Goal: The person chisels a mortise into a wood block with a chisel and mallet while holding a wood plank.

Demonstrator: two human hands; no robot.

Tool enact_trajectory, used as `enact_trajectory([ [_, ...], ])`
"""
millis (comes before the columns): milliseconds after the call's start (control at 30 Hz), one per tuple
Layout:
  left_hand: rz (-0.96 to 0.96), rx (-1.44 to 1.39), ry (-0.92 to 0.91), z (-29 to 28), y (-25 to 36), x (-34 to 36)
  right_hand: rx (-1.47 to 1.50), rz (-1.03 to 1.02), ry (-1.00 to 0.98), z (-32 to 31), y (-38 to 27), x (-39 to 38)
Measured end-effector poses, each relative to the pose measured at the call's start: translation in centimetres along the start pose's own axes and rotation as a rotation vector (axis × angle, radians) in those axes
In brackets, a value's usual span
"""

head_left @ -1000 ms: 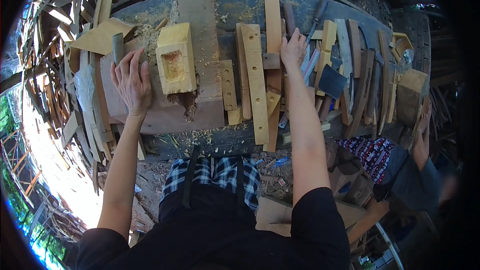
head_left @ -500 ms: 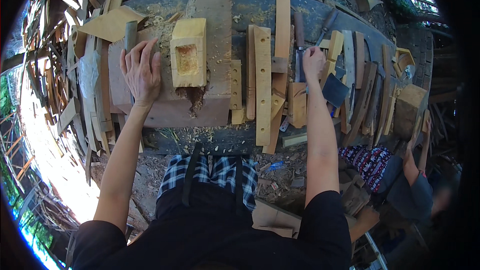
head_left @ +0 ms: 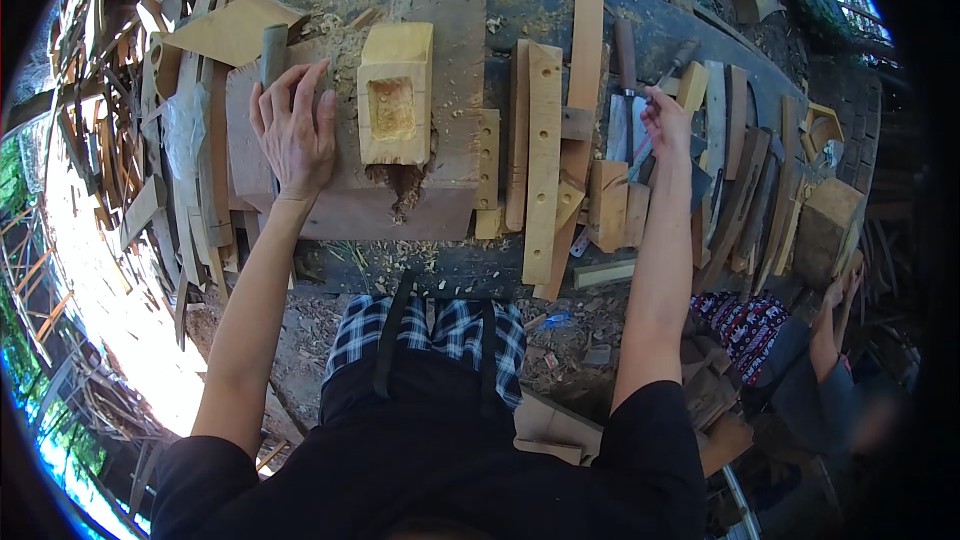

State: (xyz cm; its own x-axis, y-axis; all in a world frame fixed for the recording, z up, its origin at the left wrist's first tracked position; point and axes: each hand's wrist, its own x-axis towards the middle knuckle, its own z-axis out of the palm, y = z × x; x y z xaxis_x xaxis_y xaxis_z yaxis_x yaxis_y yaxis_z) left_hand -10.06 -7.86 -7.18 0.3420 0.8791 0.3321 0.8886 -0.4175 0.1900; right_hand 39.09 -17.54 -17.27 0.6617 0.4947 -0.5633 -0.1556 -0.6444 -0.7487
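My left hand [head_left: 295, 135] rests on the thick brown board [head_left: 400, 212], fingers bent and apart, thumb held away. A tool with a grey-brown round handle [head_left: 272, 55] lies partly behind those fingers. Just right of this hand sits a yellow wood block [head_left: 397, 130] with a rectangular hollow cut in its face. My right hand [head_left: 665, 125] is closed in a pinch on a thin-shafted chisel [head_left: 685, 52], its dark handle above the fingers; the lower end is partly hidden. Beside it lies another chisel with a brown handle [head_left: 626, 50].
A drilled wooden strip [head_left: 541, 160] and other strips lie between my hands. Small wood blocks [head_left: 608, 205] sit below my right hand, with many curved pieces [head_left: 735, 205] to its right. Scrap wood is heaped at left. Another person's hand [head_left: 835, 290] is at far right.
My right hand has drawn up and turned, and the chisel in its fingers has tilted. The view has shifted a little; my left hand stays on the board.
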Motion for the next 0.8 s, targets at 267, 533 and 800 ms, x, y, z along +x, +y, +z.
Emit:
enact_trajectory([
  [267, -0.006, -0.016, 0.048, 0.0, -0.4, -0.7, 0.866, 0.180, -0.640, 0.1, -2.9, -20.6],
  [533, 0.037, -0.295, 0.293, -1.8, 0.3, -1.0, 0.309, -0.181, -0.669, 2.6, -6.8, -36.2],
  [800, -0.318, -2.269, -0.461, -14.6, 6.2, 0.4, -0.448, -0.893, -0.832, 8.1, -5.3, -42.9],
])
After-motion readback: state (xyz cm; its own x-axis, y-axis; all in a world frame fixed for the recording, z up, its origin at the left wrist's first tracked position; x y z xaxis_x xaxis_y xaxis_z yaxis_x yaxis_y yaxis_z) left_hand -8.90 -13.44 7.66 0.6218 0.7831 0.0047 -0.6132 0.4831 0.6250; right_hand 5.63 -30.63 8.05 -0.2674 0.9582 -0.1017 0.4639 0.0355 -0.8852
